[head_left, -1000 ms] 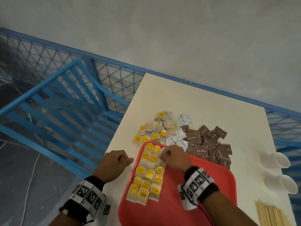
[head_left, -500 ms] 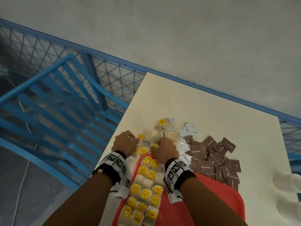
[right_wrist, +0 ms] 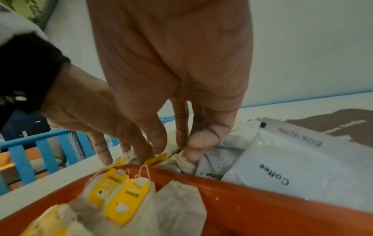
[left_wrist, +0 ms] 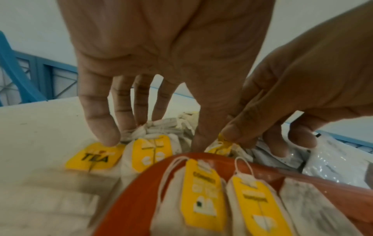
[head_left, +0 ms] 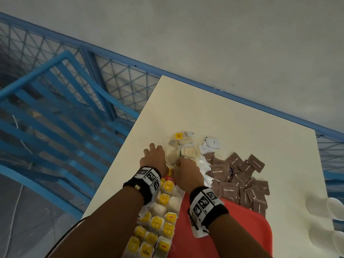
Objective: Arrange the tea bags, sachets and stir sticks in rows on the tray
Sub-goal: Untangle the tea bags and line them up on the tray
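A red tray [head_left: 232,229] holds rows of yellow-tagged tea bags [head_left: 160,226] along its left side. Just past its far rim [left_wrist: 201,155] lies a loose pile of tea bags [head_left: 186,146]. My left hand [head_left: 153,153] reaches into the pile's left side with straight, spread fingers [left_wrist: 102,134]; one fingertip presses a yellow "TEA" tag [left_wrist: 95,158]. My right hand [head_left: 179,162] is beside it and pinches the yellow tag of a loose tea bag [left_wrist: 224,143] at the rim; in the right wrist view the same pinch shows at the right hand [right_wrist: 177,150].
White coffee sachets [right_wrist: 282,159] lie right of the tea pile, with brown sugar sachets [head_left: 238,179] spread further right. White cups [head_left: 323,207] sit at the table's right edge. Blue railings [head_left: 55,108] run past the table's left edge.
Both hands have moved forward from the tray's near rows to the loose pile beyond its far rim. The left hand's fingers have straightened out.
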Demonstrator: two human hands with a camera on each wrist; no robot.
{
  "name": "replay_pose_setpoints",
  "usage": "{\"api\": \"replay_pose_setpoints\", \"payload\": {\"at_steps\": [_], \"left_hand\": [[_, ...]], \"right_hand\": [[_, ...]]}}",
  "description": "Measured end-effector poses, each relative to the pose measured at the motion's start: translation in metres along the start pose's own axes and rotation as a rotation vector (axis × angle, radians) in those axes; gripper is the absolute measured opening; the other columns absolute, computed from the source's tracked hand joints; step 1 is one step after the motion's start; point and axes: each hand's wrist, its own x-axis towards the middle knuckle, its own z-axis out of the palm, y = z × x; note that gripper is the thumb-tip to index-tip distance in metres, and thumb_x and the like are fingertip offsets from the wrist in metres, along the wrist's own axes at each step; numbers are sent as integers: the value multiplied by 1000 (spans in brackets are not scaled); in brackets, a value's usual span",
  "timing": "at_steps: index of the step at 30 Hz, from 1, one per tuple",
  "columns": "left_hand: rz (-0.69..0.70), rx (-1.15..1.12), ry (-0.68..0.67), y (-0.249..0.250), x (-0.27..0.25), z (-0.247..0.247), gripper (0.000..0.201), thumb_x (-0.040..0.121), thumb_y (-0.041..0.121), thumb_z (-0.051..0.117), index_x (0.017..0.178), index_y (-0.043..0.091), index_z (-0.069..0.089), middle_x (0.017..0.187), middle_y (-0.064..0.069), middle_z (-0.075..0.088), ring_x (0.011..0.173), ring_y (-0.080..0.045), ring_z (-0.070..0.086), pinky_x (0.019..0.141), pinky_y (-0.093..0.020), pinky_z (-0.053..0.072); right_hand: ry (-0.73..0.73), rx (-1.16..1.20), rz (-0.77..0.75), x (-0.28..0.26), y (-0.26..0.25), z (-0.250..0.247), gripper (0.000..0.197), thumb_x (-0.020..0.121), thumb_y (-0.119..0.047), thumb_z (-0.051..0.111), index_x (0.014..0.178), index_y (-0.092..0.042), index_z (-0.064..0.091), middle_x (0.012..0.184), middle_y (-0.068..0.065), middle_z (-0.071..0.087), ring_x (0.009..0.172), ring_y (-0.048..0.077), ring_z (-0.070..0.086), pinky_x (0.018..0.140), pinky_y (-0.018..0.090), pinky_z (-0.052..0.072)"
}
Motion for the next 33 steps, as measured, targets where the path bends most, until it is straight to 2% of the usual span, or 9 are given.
{"api": "replay_pose_setpoints", "payload": {"at_steps": [6, 9, 13, 17, 21, 23, 25, 29, 33], "left_hand": [[58, 2, -31, -1, -3, -4, 38, 91, 19, 61, 126, 11, 47, 132, -11, 38, 122, -33, 44, 87, -41, 46], [84, -17, -20, -8, -2, -4, 33, 91, 18, 60, 122, 12, 49, 128, -11, 42, 118, -33, 47, 86, -41, 46], [103, -42, 11, -12, 1, -3, 28, 91, 12, 57, 119, 10, 53, 124, -11, 47, 118, -34, 50, 88, -43, 46], [122, -278, 74, -26, 7, -9, 27, 91, 15, 55, 116, 12, 65, 119, -11, 63, 114, -33, 56, 90, -39, 46], [67, -728, 107, -42, 4, -31, 11, 88, 9, 63, 91, 16, 72, 90, -8, 71, 85, -29, 67, 75, -35, 54], [-1, -1092, 0, -41, -7, -47, 15, 88, 0, 63, 87, 13, 70, 87, -13, 65, 75, -28, 62, 70, -36, 59], [-13, -1348, -160, -38, -22, -62, 15, 89, -6, 61, 91, 6, 70, 90, -17, 63, 78, -25, 59, 66, -32, 59], [71, -1576, -386, -26, -57, -75, 15, 92, -2, 57, 97, 6, 69, 93, -14, 66, 90, -29, 63, 70, -34, 59], [140, -1687, -597, -12, -105, -65, 17, 94, 0, 53, 103, 6, 67, 96, -19, 63, 91, -35, 59, 64, -34, 59]], "right_hand": [[131, -139, -244, 0, -8, 8, 38, 91, -17, 57, 128, -19, 48, 128, 5, 40, 112, 27, 48, 76, 35, 47], [67, -186, -199, 7, -8, 9, 29, 92, -19, 59, 120, -14, 54, 131, 7, 39, 116, 29, 47, 85, 36, 47], [80, -162, -146, 11, -5, 7, 24, 92, -4, 51, 115, -9, 56, 125, 10, 43, 110, 31, 51, 78, 38, 47], [73, -59, -177, 11, -1, 0, 34, 94, -16, 56, 128, -14, 51, 124, 11, 44, 108, 33, 55, 86, 40, 49], [165, 153, -145, 0, 1, -16, 39, 93, -19, 59, 132, -16, 54, 125, 7, 48, 108, 23, 55, 90, 30, 45], [241, 268, -137, -10, 1, -27, 31, 91, -20, 63, 122, -17, 61, 114, 4, 54, 96, 14, 55, 82, 20, 40], [278, 408, -129, -22, 0, -37, 22, 90, -22, 65, 112, -20, 66, 104, 0, 62, 87, 10, 60, 77, 21, 43], [251, 655, -154, -60, 1, -56, 17, 94, -36, 61, 108, -29, 68, 94, -8, 69, 84, 13, 68, 74, 34, 54], [224, 944, -148, -115, 2, -72, 22, 92, -44, 61, 109, -30, 68, 96, -4, 72, 79, 14, 72, 65, 30, 56]]}}
